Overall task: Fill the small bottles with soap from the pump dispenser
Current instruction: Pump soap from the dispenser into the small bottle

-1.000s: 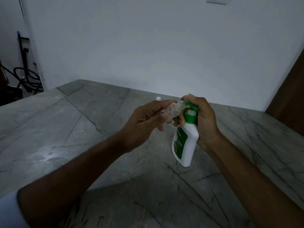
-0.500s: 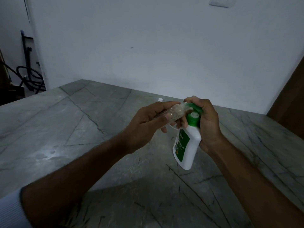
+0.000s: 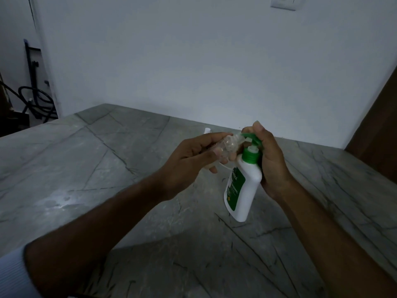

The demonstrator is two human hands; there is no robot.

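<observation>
My right hand [image 3: 271, 162] grips a white pump dispenser [image 3: 242, 188] with a green label and green pump head [image 3: 250, 138], held tilted above the grey stone table [image 3: 86, 168]. A finger rests on top of the pump head, which stands raised off the green collar. My left hand [image 3: 189, 160] holds a small clear bottle [image 3: 78, 146] on its side, its mouth against the pump nozzle. A small white object [image 3: 207, 130], perhaps another bottle's cap, peeks out behind my left hand.
A white wall [image 3: 193, 61] rises behind the table's far edge. A dark wooden panel [image 3: 378, 134] stands at the right. Black cables and a stand [image 3: 34, 97] sit on the floor at far left.
The pump head has risen, showing white stem above the green collar, and my right finger has lifted with it. Both hands and the two bottles stay together in the same spot.
</observation>
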